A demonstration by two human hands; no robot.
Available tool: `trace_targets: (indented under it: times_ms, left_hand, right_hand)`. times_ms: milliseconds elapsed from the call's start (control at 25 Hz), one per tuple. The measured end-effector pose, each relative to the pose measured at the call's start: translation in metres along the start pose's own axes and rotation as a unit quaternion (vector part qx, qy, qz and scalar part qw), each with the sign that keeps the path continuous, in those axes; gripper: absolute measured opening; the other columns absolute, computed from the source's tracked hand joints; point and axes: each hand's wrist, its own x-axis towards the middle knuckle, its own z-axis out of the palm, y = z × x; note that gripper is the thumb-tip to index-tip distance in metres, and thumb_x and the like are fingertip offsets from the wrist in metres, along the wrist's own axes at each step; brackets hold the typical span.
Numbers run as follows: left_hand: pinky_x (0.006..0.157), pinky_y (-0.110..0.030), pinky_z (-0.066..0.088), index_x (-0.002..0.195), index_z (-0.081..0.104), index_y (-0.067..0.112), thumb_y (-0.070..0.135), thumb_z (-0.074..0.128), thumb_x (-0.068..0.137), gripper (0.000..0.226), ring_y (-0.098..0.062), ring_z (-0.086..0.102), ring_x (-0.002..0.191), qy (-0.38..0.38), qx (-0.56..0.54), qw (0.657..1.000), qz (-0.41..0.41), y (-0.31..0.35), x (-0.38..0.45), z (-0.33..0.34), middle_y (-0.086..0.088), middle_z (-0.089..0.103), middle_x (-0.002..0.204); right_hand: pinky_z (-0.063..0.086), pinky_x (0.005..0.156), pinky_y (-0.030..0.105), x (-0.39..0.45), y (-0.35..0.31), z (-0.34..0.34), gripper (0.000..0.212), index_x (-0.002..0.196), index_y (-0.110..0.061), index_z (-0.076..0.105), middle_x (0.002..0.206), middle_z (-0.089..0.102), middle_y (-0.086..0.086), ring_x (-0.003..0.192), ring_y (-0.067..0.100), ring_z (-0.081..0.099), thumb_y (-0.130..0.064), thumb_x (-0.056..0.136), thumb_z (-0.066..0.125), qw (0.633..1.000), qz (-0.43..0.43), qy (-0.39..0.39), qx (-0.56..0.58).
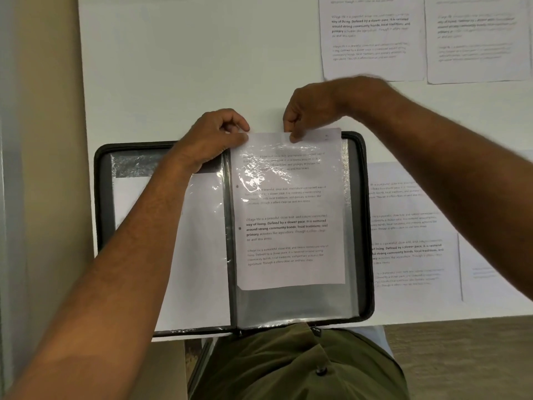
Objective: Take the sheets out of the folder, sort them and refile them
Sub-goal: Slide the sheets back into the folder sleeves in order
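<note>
The person's olive green shirt (302, 362) is showing at the near edge of the white table (173, 82), just below the black zip-edged folder with clear plastic sleeves (364, 226), which is lying open and flat. On the left page of this folder a blank white sheet (202, 255) is sitting inside its sleeve. On the right page a white printed sheet with four text paragraphs (288, 232) is sitting only partly in the clear sleeve; its top edge is sticking out above the folder's far edge, and the bottom of the sleeve is showing empty grey.

The left hand (215, 137) is pinching the top left corner of this printed sheet, at the folder's far edge, with fingers curled tight. The right hand (308, 111) is pinching the top edge of the same sheet, close beside the left hand, with thumb and fingertips narrow.

To the right of the folder, touching its side, more printed sheets (409, 226) are lying on the table. Beyond the folder, well apart, two printed sheets (372, 39) are lying side by side.
</note>
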Motion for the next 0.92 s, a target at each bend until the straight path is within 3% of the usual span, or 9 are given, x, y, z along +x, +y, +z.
trace_targets:
  times_ms: [200,320,440,600,800,920]
  left_hand:
    - [0.082,-0.019,0.047,0.092,0.077,0.018,0.024,0.085,0.083,0.014,-0.006,0.058,0.088,-0.034,0.029,0.999,0.018,0.0,-0.001,-0.001,0.002,0.06,0.097]
    - [0.093,-0.032,0.049,0.09,0.078,0.022,0.032,0.087,0.079,0.018,-0.012,0.059,0.099,-0.041,0.048,0.998,0.017,0.0,-0.001,-0.001,0.001,0.058,0.102]
    - [0.101,-0.049,0.051,0.086,0.079,0.032,0.054,0.086,0.07,0.028,-0.017,0.064,0.105,-0.073,0.075,0.994,0.024,0.003,-0.002,-0.004,0.001,0.067,0.106]
    - [0.102,-0.062,0.046,0.082,0.08,0.04,0.068,0.079,0.062,0.034,-0.013,0.065,0.103,-0.093,0.106,0.989,0.045,0.002,-0.001,-0.006,0.01,0.072,0.093]
    - [0.096,-0.063,0.051,0.08,0.081,0.034,0.064,0.083,0.061,0.035,-0.012,0.069,0.084,-0.092,0.06,0.993,0.037,-0.003,0.0,-0.005,0.003,0.073,0.09]
    - [0.098,-0.062,0.051,0.079,0.081,0.035,0.058,0.086,0.066,0.026,-0.009,0.068,0.085,-0.089,0.067,0.993,0.041,-0.002,-0.001,-0.005,0.008,0.072,0.087]
  right_hand:
    - [0.044,0.085,0.032,-0.005,-0.02,-0.001,0.018,0.08,-0.034,0.066,0.082,0.065,-0.018,0.087,0.014,0.06,-0.03,0.088,0.082,0.997,-0.017,0.007,-0.08]
    - [0.044,0.079,0.031,-0.006,-0.033,0.002,0.018,0.085,-0.036,0.066,0.086,0.065,-0.018,0.086,0.012,0.062,-0.029,0.087,0.083,0.994,-0.048,0.017,-0.094]
    - [0.043,0.074,0.03,-0.006,-0.042,0.006,0.018,0.086,-0.038,0.067,0.085,0.064,-0.02,0.081,0.007,0.06,-0.029,0.086,0.083,0.991,-0.056,0.012,-0.12]
    - [0.05,0.082,0.034,-0.006,-0.044,0.009,0.016,0.092,-0.033,0.078,0.09,0.069,-0.016,0.09,0.014,0.064,-0.028,0.08,0.087,0.992,-0.031,-0.022,-0.121]
    - [0.04,0.067,0.028,-0.003,-0.04,0.021,0.01,0.089,-0.029,0.082,0.096,0.074,-0.01,0.086,0.008,0.057,-0.029,0.08,0.087,0.989,-0.007,-0.087,-0.119]
    - [0.038,0.066,0.027,-0.003,-0.039,0.026,0.007,0.087,-0.03,0.083,0.1,0.074,-0.01,0.093,0.008,0.058,-0.03,0.081,0.086,0.988,-0.004,-0.101,-0.113]
